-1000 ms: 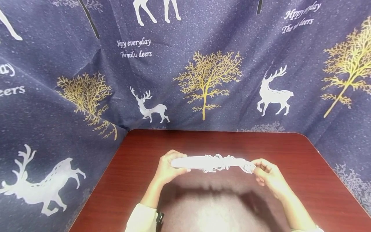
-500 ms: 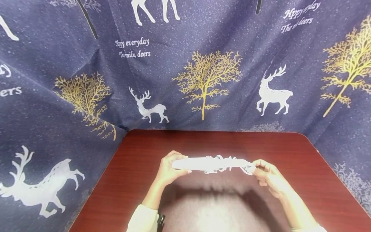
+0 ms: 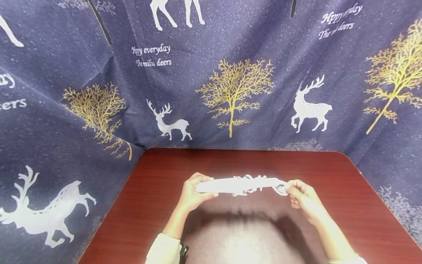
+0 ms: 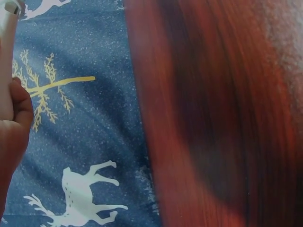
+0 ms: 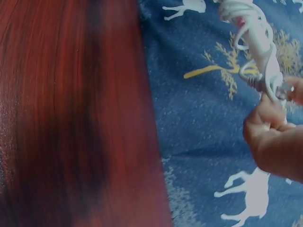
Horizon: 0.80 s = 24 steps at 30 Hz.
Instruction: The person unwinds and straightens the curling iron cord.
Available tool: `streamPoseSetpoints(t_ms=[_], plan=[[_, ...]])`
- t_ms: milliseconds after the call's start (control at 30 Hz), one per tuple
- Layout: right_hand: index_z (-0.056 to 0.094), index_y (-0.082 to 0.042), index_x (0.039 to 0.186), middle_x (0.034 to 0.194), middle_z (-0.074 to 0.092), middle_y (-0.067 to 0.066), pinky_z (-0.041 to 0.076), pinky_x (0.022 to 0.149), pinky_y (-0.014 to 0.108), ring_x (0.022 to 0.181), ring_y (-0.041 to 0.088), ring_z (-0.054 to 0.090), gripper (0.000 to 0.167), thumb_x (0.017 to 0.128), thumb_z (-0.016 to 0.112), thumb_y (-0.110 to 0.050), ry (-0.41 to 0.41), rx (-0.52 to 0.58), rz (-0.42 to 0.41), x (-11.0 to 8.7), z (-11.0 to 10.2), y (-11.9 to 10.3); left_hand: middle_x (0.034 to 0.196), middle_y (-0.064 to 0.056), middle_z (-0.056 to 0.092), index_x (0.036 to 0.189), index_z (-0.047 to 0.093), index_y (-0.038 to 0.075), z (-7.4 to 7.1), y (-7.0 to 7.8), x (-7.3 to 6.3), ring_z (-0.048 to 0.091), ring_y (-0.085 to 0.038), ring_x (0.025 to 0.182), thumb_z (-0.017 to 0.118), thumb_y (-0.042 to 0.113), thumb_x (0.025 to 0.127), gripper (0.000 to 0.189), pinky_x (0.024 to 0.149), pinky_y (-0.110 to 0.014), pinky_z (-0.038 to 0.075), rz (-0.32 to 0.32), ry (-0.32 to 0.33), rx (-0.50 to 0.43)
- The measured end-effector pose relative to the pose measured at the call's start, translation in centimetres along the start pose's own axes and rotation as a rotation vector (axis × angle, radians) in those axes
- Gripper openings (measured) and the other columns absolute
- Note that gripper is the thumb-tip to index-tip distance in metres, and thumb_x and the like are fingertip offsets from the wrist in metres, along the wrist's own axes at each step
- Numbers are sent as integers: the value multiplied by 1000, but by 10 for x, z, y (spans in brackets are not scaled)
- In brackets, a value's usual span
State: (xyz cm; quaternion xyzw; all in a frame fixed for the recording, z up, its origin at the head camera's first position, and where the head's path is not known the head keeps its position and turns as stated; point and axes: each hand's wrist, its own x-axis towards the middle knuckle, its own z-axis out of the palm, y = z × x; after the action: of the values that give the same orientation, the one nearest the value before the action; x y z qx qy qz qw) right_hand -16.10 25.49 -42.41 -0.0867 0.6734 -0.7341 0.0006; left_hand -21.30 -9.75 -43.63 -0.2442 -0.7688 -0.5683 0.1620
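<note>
A long, smooth white device (image 3: 217,185) with a white cord (image 3: 247,183) wound round it is held level above the table in the head view. My left hand (image 3: 192,190) grips its wider left end, thumb below and fingers above. At the narrower right end, my right hand (image 3: 304,198) pinches the cord near a small greyish piece. In the right wrist view, loops of the cord (image 5: 272,61) circle the white body, with a small red spot and a ribbed cord sleeve (image 5: 254,82) showing. The left wrist view catches only part of the device (image 4: 6,66) and the left hand (image 4: 16,123).
A reddish-brown wooden table (image 3: 165,165) lies under both hands, with bright glare and hand shadows near its front. A dark blue cloth (image 3: 204,121) printed with white deer and golden trees hangs behind the table and along its sides.
My right hand has shifted slightly, and the narrow end with the cord tilts up a little. The left hand keeps its grip almost in place.
</note>
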Motion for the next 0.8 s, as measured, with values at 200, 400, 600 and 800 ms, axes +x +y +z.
streamPoseSetpoints(t_ms=[200, 400, 600, 800], plan=[[59, -2, 108, 86, 60, 0, 37, 46, 19, 61, 3, 49, 25, 89, 48, 10, -145, 67, -107, -2, -13, 12, 90, 9, 62, 95, 72, 21, -2, -21, -2, 59, -14, 82, 90, 14, 55, 44, 72, -29, 46, -21, 3, 8], [58, 2, 104, 80, 62, -1, 17, 38, 36, 51, 1, 42, 26, 84, 53, 17, 5, -45, -242, -2, -7, 17, 91, 7, 62, 96, 72, 18, -4, -17, 0, 59, -16, 83, 90, 13, 56, 44, 72, -29, 46, 8, 1, -12], [56, -2, 105, 80, 56, -1, 27, 36, 22, 56, 2, 46, 29, 84, 52, 17, -22, 3, -219, -3, -4, 17, 89, 3, 62, 94, 72, 11, -5, -3, 1, 58, -16, 82, 89, 4, 54, 44, 71, -28, 46, 2, 9, 1], [58, 0, 102, 73, 53, -1, 24, 37, 23, 53, 5, 44, 21, 88, 48, 13, -22, 46, -162, -5, -3, 13, 90, -2, 62, 95, 70, 2, -10, 19, -1, 58, -17, 83, 87, -2, 56, 42, 72, -29, 46, -18, -3, -17]])
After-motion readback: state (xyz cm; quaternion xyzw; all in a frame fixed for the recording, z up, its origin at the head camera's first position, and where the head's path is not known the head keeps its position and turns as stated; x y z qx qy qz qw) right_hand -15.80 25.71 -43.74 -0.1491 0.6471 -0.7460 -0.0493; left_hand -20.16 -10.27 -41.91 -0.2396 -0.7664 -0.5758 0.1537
